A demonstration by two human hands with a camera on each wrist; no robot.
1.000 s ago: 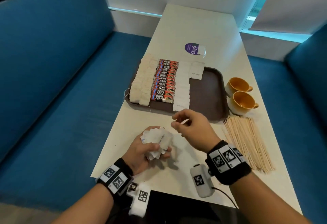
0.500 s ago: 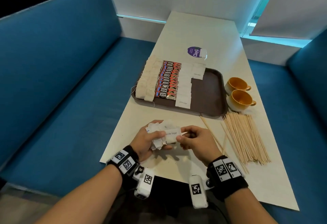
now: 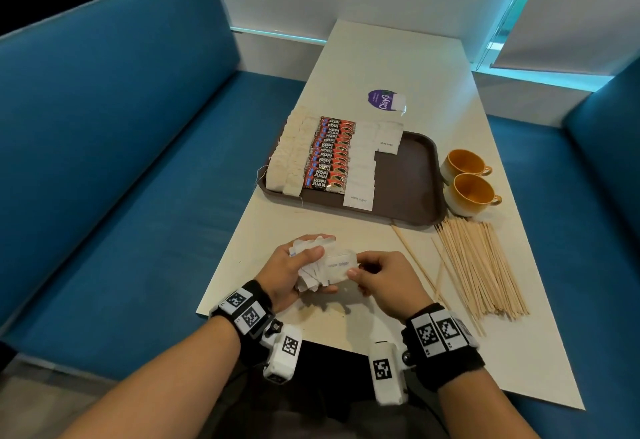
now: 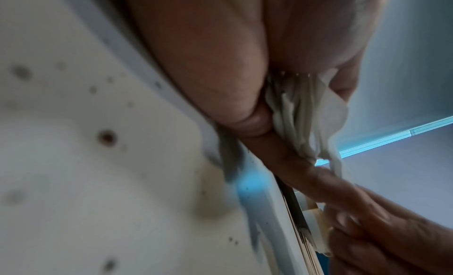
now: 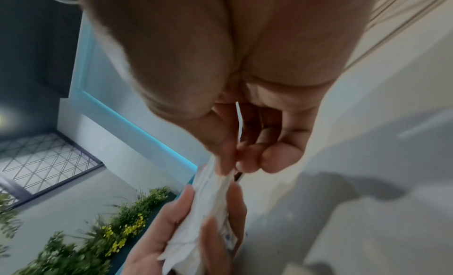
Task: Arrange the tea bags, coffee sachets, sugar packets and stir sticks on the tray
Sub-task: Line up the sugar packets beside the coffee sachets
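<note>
My left hand (image 3: 294,265) grips a bunch of white sugar packets (image 3: 318,272) above the near table edge. My right hand (image 3: 374,276) pinches the top packet (image 3: 341,265) of that bunch by its right end. In the left wrist view the bunch of packets (image 4: 306,116) fans out of my fist. The right wrist view shows my thumb and fingers pinching the packet (image 5: 220,184). The brown tray (image 3: 408,182) holds rows of tea bags (image 3: 291,154), red coffee sachets (image 3: 330,154) and sugar packets (image 3: 363,161). Stir sticks (image 3: 478,265) lie heaped on the table, right of my hands.
Two yellow cups (image 3: 467,179) stand right of the tray. A purple round label (image 3: 384,99) lies behind it. The white table (image 3: 398,57) runs between blue sofas (image 3: 121,127). The tray's right half is bare.
My right hand came back from near the tray to the bunch in my left hand and took hold of the top packet. The head view shifted back.
</note>
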